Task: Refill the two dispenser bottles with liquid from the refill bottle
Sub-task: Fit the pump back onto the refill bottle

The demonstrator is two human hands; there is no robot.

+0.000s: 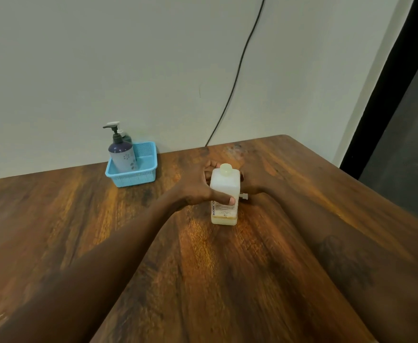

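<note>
left hand [195,192] fingers clamped on upright refill bottle [224,182], right hand [252,187] fingers unclear

1. The worktop [227,268] is dark reddish-brown wood with a bold grain, and its far edge runs along the wall.
2. A white refill bottle [224,191] stands upright on it, between the left hand [195,191] and the right hand [250,188].
3. A blue basket [138,178] sits on it beyond and well left of the left hand, by the far edge.

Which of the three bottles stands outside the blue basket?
The white refill bottle, gripped by the left hand on the table. The purple pump bottle and the second pump bottle behind it stand inside the basket.
</note>
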